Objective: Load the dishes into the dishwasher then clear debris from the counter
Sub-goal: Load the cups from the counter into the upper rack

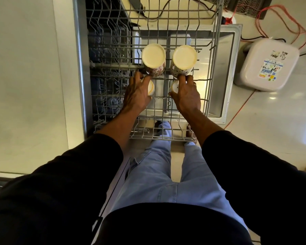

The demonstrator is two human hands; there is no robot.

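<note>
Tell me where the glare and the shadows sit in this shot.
Head view: glare blooms on the dishwasher door beside the right hand; the two upturned cups wash out pale; the lower rack at left sinks into shadow; the black sleeves lose detail; the wide lens bows the upper rack.

Just beyond the left hand [137, 95] we see the red-patterned mug [154, 58], cream at its base with a red motif on white. Beyond the right hand [186, 96] is the speckled mug [184, 59], cream-based with black flecks on a pale wall, and the left cup [150, 87] and right cup [174, 87] within the hands show cream-white. Around both hands we note the grey wire rack [214, 50], nearer than them black sleeves [69, 174] and light blue jeans [157, 174], and far right of the right hand an orange-red cable [239, 110] and a white box [254, 55] bearing a blue, yellow and red sticker [269, 69].
</note>
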